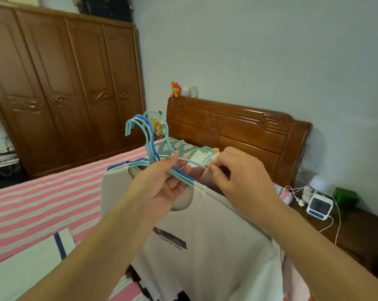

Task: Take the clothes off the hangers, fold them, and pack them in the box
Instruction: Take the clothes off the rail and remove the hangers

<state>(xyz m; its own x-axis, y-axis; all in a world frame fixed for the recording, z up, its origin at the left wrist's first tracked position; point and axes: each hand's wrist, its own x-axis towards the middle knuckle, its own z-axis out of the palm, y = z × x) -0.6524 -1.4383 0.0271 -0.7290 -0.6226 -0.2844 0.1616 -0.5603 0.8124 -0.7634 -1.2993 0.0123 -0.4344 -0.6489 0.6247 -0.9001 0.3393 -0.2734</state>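
Cream printed cotton T-shirt (205, 246) hangs from bunched light-blue wire hangers (153, 153); left hand (162, 183) grips them, right hand (238, 177) pinches the shoulder — best peel it off gently.

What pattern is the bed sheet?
Pink and white stripes on the bed sheet, clearest in the head view.

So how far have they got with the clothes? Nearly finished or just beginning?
Early on, it seems. Done: nothing I can confirm; no box shows here. In hand: the left hand grips a bunch of blue hangers with shirts hanging from them, while the right hand pinches the shoulder of the pale T-shirt at the front. Left: taking the shirts off, folding and packing them.
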